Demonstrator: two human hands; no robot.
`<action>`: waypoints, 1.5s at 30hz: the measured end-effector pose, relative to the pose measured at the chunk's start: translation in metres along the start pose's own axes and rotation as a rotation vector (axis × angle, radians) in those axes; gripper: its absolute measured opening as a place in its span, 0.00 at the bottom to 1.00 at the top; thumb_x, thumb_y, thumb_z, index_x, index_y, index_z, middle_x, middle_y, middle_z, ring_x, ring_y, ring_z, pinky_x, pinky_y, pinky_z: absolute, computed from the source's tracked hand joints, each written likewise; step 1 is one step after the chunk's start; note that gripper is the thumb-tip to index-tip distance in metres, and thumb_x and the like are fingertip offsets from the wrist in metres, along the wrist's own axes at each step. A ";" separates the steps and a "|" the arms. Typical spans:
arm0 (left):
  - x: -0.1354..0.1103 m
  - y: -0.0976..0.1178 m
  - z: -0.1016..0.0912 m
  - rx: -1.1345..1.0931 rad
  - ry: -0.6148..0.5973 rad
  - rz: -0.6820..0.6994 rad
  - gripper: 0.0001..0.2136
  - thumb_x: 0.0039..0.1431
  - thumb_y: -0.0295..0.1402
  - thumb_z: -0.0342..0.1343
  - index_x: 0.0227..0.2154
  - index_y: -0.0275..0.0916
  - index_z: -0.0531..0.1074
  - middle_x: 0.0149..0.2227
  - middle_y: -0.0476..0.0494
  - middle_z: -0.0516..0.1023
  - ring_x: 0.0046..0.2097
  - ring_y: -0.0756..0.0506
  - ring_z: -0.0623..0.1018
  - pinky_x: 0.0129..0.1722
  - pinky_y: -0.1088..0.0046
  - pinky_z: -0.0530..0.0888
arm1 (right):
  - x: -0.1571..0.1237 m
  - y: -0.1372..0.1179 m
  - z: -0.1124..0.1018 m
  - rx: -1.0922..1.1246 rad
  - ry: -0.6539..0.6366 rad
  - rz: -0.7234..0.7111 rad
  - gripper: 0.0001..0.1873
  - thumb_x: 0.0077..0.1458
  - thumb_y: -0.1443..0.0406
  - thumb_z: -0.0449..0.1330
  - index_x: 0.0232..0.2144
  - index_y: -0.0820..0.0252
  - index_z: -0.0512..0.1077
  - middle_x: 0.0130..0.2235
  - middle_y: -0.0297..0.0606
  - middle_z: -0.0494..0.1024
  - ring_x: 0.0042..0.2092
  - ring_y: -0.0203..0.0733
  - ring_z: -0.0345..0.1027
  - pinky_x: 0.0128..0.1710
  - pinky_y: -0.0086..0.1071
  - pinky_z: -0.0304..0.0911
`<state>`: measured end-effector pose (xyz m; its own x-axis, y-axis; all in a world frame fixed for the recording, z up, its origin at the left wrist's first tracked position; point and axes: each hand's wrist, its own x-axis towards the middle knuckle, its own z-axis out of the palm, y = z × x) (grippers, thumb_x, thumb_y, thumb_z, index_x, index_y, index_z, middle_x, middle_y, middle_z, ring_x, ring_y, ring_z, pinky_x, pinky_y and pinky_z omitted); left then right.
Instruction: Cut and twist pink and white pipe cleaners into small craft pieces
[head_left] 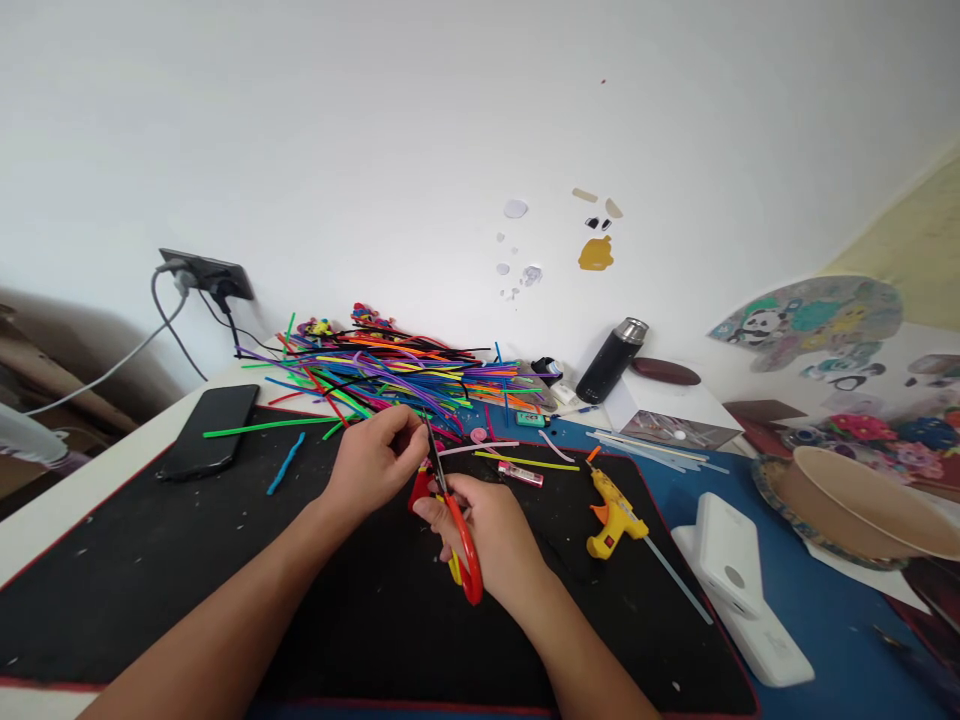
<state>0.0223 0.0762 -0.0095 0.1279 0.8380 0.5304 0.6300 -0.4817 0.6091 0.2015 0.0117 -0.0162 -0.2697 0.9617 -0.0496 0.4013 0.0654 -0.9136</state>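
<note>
My right hand [491, 535] grips red-handled scissors [454, 520], their dark blades pointing up towards my left hand. My left hand [375, 462] is closed in a pinch right at the blade tips, holding something small that I cannot make out. Both hands hover over the middle of a black mat [187, 580]. Just behind them lies a big heap of coloured pipe cleaners [390, 370], with loose green [262, 427], blue [285, 463] and yellow [525, 462] pieces scattered on the mat.
A yellow glue gun [611, 512] lies right of my hands. A black phone [210, 428] sits at the left, a white device [739, 590] and a brown bowl [862, 500] at the right. A black flask [611, 360] and white box [667, 412] stand behind. Cables hang from a wall socket [204, 272].
</note>
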 end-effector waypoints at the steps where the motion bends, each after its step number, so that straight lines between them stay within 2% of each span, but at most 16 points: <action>1: 0.000 0.000 0.000 -0.002 -0.001 -0.003 0.10 0.63 0.37 0.53 0.26 0.42 0.67 0.22 0.53 0.70 0.25 0.49 0.68 0.27 0.73 0.64 | 0.000 0.000 0.000 0.029 -0.007 0.015 0.25 0.61 0.42 0.64 0.42 0.56 0.79 0.27 0.31 0.76 0.21 0.36 0.71 0.21 0.26 0.61; 9: 0.002 0.003 -0.003 -0.048 0.017 -0.053 0.11 0.62 0.37 0.52 0.25 0.42 0.66 0.22 0.54 0.68 0.25 0.49 0.67 0.27 0.73 0.63 | 0.000 -0.001 -0.002 0.123 0.021 0.031 0.25 0.61 0.43 0.65 0.45 0.58 0.80 0.27 0.32 0.75 0.20 0.33 0.66 0.20 0.25 0.61; 12: 0.002 0.004 -0.003 -0.062 0.022 -0.057 0.11 0.62 0.37 0.52 0.25 0.42 0.66 0.22 0.54 0.67 0.25 0.49 0.67 0.27 0.73 0.62 | 0.001 0.002 -0.001 0.216 -0.008 0.047 0.26 0.60 0.43 0.65 0.45 0.58 0.79 0.27 0.31 0.76 0.20 0.32 0.66 0.19 0.25 0.62; 17: 0.002 0.003 -0.002 -0.059 0.013 -0.058 0.11 0.63 0.37 0.52 0.25 0.42 0.65 0.21 0.54 0.66 0.25 0.49 0.66 0.27 0.74 0.62 | 0.002 0.004 0.001 0.366 -0.092 0.081 0.27 0.59 0.42 0.65 0.43 0.60 0.77 0.28 0.33 0.78 0.21 0.35 0.72 0.21 0.26 0.65; 24: 0.002 0.001 0.000 -0.032 0.005 -0.047 0.11 0.63 0.37 0.52 0.25 0.41 0.66 0.22 0.54 0.67 0.25 0.50 0.66 0.27 0.73 0.62 | 0.004 0.002 0.003 0.427 -0.119 0.116 0.29 0.51 0.44 0.73 0.42 0.61 0.75 0.29 0.33 0.78 0.26 0.40 0.77 0.28 0.31 0.72; 31: 0.001 0.000 0.001 -0.043 0.001 -0.058 0.11 0.63 0.37 0.52 0.25 0.41 0.66 0.21 0.55 0.66 0.25 0.50 0.66 0.27 0.73 0.61 | 0.004 0.000 0.002 0.492 -0.164 0.145 0.30 0.50 0.43 0.73 0.41 0.59 0.73 0.28 0.32 0.78 0.21 0.38 0.73 0.23 0.29 0.68; 38: 0.003 0.001 -0.001 -0.114 0.011 -0.097 0.11 0.62 0.37 0.52 0.25 0.41 0.66 0.22 0.54 0.67 0.26 0.49 0.66 0.27 0.73 0.62 | 0.006 0.009 0.005 0.358 -0.038 0.060 0.24 0.59 0.46 0.68 0.43 0.59 0.77 0.27 0.30 0.74 0.19 0.31 0.65 0.19 0.25 0.59; 45: 0.005 0.003 -0.003 -0.181 0.033 -0.163 0.12 0.63 0.39 0.52 0.25 0.41 0.66 0.22 0.55 0.65 0.25 0.49 0.65 0.27 0.73 0.62 | 0.009 0.014 0.004 0.398 -0.018 0.039 0.27 0.55 0.45 0.71 0.46 0.59 0.78 0.27 0.29 0.70 0.20 0.30 0.61 0.19 0.26 0.58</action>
<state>0.0219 0.0780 -0.0036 0.0086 0.9011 0.4334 0.4920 -0.3812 0.7827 0.2016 0.0202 -0.0309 -0.2774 0.9565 -0.0908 0.0415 -0.0825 -0.9957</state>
